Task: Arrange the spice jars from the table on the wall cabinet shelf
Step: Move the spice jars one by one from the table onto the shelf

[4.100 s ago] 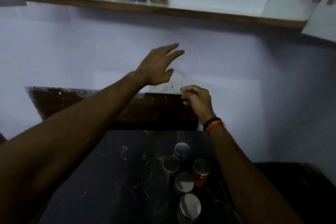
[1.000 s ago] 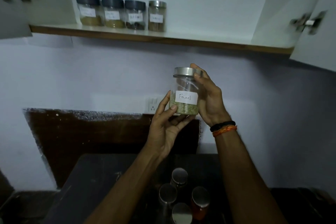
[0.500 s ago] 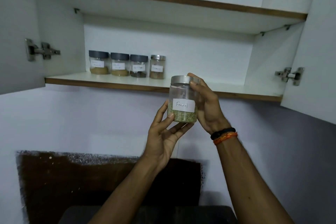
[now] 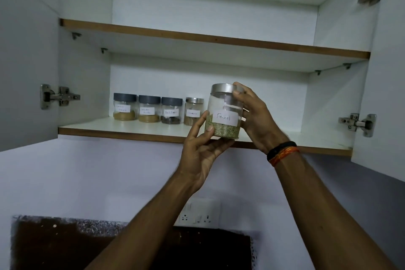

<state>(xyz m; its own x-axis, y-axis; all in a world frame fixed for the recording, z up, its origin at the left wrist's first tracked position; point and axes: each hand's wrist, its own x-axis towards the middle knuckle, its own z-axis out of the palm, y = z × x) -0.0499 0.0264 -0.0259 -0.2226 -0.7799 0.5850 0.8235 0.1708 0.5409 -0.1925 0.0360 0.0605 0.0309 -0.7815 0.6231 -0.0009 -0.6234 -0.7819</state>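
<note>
A clear fennel jar point(image 4: 223, 123) with a silver lid and a white handwritten label holds green seeds. Both hands hold it upright in front of the lower cabinet shelf point(image 4: 135, 128), near the shelf's front edge. My left hand point(image 4: 202, 149) cups its base and left side from below. My right hand point(image 4: 255, 116) wraps its right side and lid. On the shelf stands a row of labelled jars: three grey-lidded jars point(image 4: 149, 111) and one silver-lidded jar point(image 4: 194, 111), just left of the held jar. The table and its jars are out of view.
The wall cabinet is open, with doors swung out at left point(image 4: 24, 72) and right point(image 4: 385, 94). An upper shelf point(image 4: 214, 38) sits above. The lower shelf is bare to the right of the held jar. A wall socket point(image 4: 200, 215) is below.
The view has tilted upward, revealing more of the cabinet. The fennel jar has risen in both hands from below the shelf edge to shelf level, closer to the row of jars.
</note>
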